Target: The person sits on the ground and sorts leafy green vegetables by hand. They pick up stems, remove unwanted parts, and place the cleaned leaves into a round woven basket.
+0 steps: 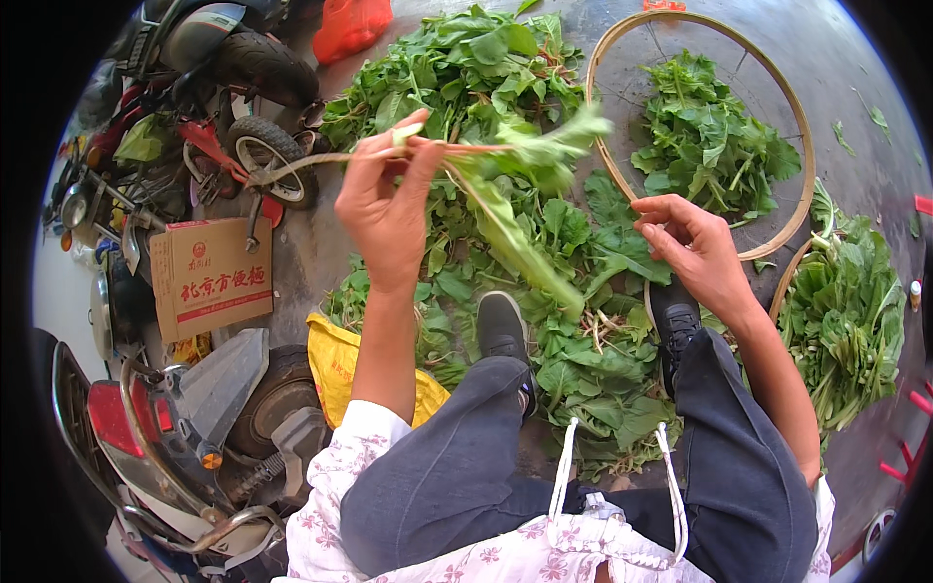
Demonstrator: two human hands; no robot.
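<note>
My left hand point(387, 209) is raised over the greens and pinches a leafy green plant point(544, 146) by its stem. The thin pale root end points left, while the leaves, slightly blurred, spread to the right and droop. My right hand point(695, 248) hovers beside the near left rim of a round basket point(809, 146), its fingers curled toward the thumb; whatever is in them, if anything, is hidden. A heap of leafy greens point(593, 384) lies between and around my shoes. More greens point(714, 136) lie in the basket.
Beyond the left hand is another heap of greens point(466, 58). A second pile of greens point(846, 311) sits at the right, partly rimmed by another basket. Along the left stand motorbikes point(146, 418), a cardboard box point(212, 277) and a yellow sack point(340, 364). A red bag point(352, 27) lies far back.
</note>
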